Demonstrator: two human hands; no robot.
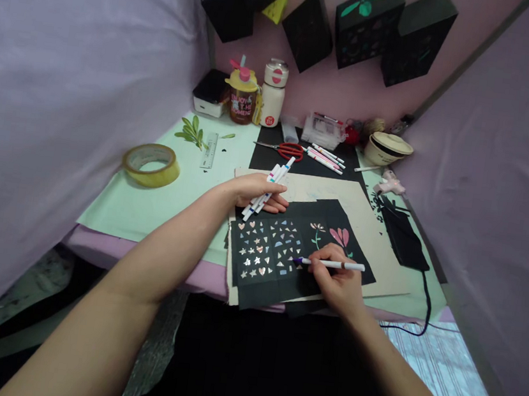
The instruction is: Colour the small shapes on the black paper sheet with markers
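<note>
My left hand holds several white markers under its thumb, above the upper left of a black paper sheet. In my right hand is a white marker, its purple tip at the small coloured shapes on the sheet. Rows of hearts, stars and triangles cover the sheet's left part. A pink flower shows on the black paper just above my right hand. Beneath lies a cream board.
Yellow tape lies at the left, near green leaves and a ruler. Red-handled scissors and more markers lie behind. Bottles stand at the back; a black pouch is at the right.
</note>
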